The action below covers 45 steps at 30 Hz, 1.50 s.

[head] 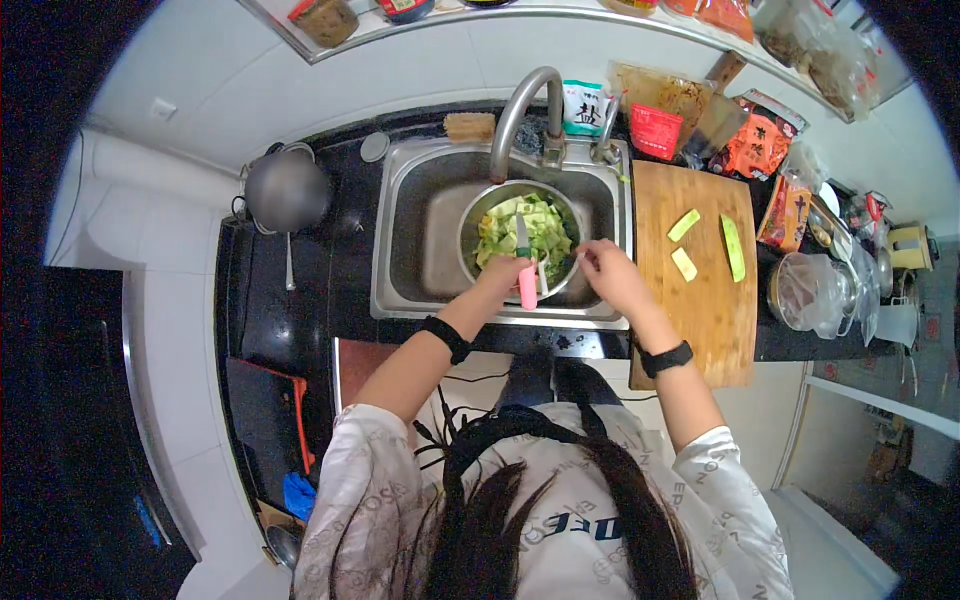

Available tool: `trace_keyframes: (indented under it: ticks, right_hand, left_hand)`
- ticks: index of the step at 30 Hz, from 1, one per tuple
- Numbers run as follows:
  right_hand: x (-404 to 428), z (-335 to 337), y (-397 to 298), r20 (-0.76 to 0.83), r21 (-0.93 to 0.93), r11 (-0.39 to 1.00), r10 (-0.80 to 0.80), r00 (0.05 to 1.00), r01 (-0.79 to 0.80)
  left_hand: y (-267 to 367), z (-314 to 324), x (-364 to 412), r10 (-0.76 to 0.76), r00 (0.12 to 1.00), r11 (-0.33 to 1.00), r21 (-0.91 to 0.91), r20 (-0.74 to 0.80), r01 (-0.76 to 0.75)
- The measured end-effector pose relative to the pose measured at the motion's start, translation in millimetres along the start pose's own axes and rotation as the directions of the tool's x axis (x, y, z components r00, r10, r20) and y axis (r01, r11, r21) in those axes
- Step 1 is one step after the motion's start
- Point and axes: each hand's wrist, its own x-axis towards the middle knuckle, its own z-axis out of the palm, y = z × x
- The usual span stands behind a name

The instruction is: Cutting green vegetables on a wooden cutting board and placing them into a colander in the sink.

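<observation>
My left hand (pixel 501 276) grips a small paring knife (pixel 523 234) over the front of a round metal bowl (pixel 466 232). The blade points away from me, over the bowl. A pink handle (pixel 528 289) and a slim white piece (pixel 543 271) show at the same hand; whether they belong to one tool I cannot tell. Chopped pale-green vegetable pieces (pixel 531 217) fill much of the bowl, which stands in the steel sink (pixel 435 262). At the bowl's right rim is my right hand (pixel 606 271), fingers curled; anything between the fingertips is hidden.
A wooden cutting board (pixel 694 322) right of the sink bears three green vegetable strips (pixel 732 247). The faucet (pixel 525 82) arches over the sink's back. Seasoning packets (pixel 757 142) crowd the back right corner, and a plastic-covered bowl (pixel 806 292) stands beyond the board.
</observation>
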Motion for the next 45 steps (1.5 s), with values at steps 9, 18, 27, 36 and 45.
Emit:
trace_keyframes:
  ticks: [9, 18, 27, 36, 45]
  right_hand:
    - [-84, -156, -134, 0.421, 0.869, 0.468, -0.870, 0.255, 0.161]
    - [-106, -169, -121, 0.484, 0.863, 0.487, -0.873, 0.057, 0.136]
    - [-145, -254, -90, 0.526, 0.683, 0.562, -0.822, 0.219, 0.467]
    - [-145, -192, 38, -0.474, 0.793, -0.480, -0.100, 0.875, 0.375]
    - [50, 21, -12, 0.608, 0.650, 0.414, 0.220, 0.763, -0.637]
  left_hand:
    - [5, -20, -42, -0.049, 0.999, 0.998, 0.025, -0.019, 0.049]
    - [10, -32, -36, -0.043, 0.998, 0.989, 0.140, -0.039, 0.048]
    - [1, -41, -33, -0.002, 0.998, 0.978, 0.210, -0.069, 0.017]
    - [8, -60, -15, -0.077, 0.993, 0.996, -0.038, 0.089, 0.080]
    - [6, -42, 33, -0.028, 0.995, 0.995, -0.088, 0.095, 0.037]
